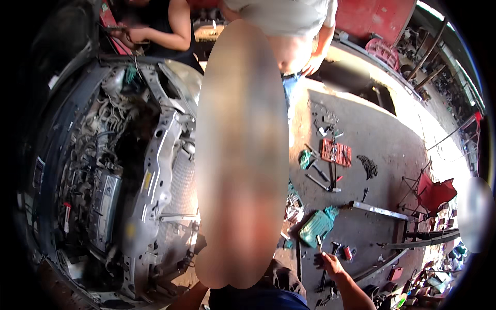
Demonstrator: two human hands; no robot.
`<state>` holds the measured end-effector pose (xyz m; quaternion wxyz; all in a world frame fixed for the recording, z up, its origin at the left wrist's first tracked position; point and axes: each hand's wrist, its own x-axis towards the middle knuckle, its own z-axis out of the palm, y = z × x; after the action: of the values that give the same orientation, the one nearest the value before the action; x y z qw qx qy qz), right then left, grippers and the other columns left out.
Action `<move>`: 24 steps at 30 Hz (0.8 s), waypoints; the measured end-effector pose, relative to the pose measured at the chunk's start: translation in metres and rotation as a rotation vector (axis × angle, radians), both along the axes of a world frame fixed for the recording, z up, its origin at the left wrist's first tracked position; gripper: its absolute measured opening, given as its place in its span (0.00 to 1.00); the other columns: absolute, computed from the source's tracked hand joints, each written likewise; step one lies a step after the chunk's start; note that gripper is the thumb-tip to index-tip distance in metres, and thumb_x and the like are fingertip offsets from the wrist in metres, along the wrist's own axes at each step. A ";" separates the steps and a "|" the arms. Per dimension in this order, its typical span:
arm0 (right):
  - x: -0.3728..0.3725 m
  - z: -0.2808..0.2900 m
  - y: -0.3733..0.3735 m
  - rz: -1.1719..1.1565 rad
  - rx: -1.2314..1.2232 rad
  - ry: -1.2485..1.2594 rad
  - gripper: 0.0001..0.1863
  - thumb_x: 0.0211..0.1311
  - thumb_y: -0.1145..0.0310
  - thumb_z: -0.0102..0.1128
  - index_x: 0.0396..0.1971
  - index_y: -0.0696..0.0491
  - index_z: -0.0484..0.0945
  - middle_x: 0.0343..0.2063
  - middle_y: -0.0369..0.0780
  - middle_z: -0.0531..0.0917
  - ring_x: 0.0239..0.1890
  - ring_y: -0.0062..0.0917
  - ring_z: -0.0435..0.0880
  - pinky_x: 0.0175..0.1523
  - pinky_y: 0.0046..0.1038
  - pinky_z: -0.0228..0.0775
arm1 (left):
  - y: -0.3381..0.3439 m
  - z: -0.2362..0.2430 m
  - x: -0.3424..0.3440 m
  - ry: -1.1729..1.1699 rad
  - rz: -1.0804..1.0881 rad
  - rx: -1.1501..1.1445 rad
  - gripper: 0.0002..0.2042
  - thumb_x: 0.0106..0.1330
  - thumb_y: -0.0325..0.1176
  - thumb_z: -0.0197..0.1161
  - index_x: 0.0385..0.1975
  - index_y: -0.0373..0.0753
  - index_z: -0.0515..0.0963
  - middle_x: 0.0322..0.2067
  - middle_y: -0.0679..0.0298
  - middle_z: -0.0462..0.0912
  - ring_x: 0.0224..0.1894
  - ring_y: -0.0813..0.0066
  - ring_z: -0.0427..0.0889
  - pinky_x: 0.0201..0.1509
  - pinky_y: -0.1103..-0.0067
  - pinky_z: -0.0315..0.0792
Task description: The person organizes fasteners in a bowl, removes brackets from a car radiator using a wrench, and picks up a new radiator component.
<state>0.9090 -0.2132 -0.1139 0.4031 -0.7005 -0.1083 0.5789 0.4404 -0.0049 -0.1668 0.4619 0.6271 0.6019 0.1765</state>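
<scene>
My right hand reaches over the tool area at the lower right, its fingers closed on a slim, light-coloured metal hand tool. The tool's exact kind is too small to tell. Just beyond its tip lies a green plastic case. To the right of the fingers are a small red object and a dark-handled tool. My left forearm enters at the lower edge, near the car's front. A large blurred patch covers my left hand, so neither its fingers nor anything in them shows.
On the left, a car's engine bay stands exposed behind a metal front frame. Farther off are a red socket set, a hammer and a red folding chair. Metal bars lie at right. Two people stand ahead.
</scene>
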 end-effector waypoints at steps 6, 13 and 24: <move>-0.047 -0.036 -0.069 -0.296 -0.215 -0.076 0.20 0.73 0.66 0.56 0.59 0.59 0.75 0.32 0.43 0.84 0.26 0.31 0.84 0.32 0.32 0.81 | -0.074 -0.034 -0.121 0.144 -0.110 -0.140 0.21 0.70 0.48 0.65 0.40 0.31 0.84 0.37 0.54 0.88 0.35 0.63 0.86 0.53 0.62 0.76; -0.048 -0.089 -0.143 0.151 0.013 -0.031 0.14 0.74 0.65 0.53 0.52 0.56 0.78 0.46 0.45 0.87 0.46 0.33 0.88 0.52 0.37 0.81 | -0.073 -0.042 -0.152 0.225 -0.113 -0.595 0.15 0.63 0.44 0.71 0.38 0.39 0.88 0.33 0.59 0.89 0.36 0.73 0.88 0.45 0.71 0.80; -0.020 -0.110 -0.061 0.365 -0.259 -0.337 0.15 0.70 0.58 0.61 0.37 0.57 0.84 0.30 0.38 0.87 0.27 0.25 0.84 0.35 0.30 0.78 | -0.022 0.017 -0.092 0.216 -0.151 -0.476 0.15 0.63 0.45 0.70 0.38 0.39 0.88 0.33 0.59 0.89 0.37 0.72 0.88 0.45 0.71 0.80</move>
<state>0.8892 -0.2744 -0.2242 0.1758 -0.8014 -0.2231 0.5264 0.3488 -0.0271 -0.1494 0.5413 0.5592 0.6237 -0.0731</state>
